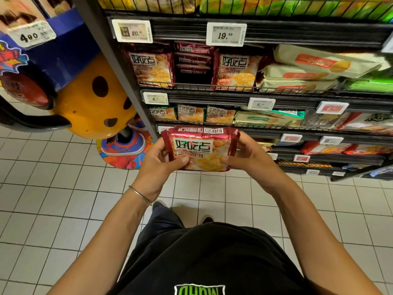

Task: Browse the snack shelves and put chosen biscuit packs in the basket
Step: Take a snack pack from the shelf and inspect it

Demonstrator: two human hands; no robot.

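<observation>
We hold a glossy red foil biscuit pack with a white label panel [200, 150] out in front of us, above the white tiled floor [53, 199] and level with the lower tiers of the black wire shelf rack [297, 30]. Our left hand [161, 165] grips its left edge, thumb pressed on the front face. Our right hand [248, 158] clasps the right edge, fingers curled behind. Matching red foil packs [152, 64] stand on a higher tier near a white price tag reading 19.99 [226, 34], and long cream-coloured packs [308, 67] are stacked just beside them.
</observation>
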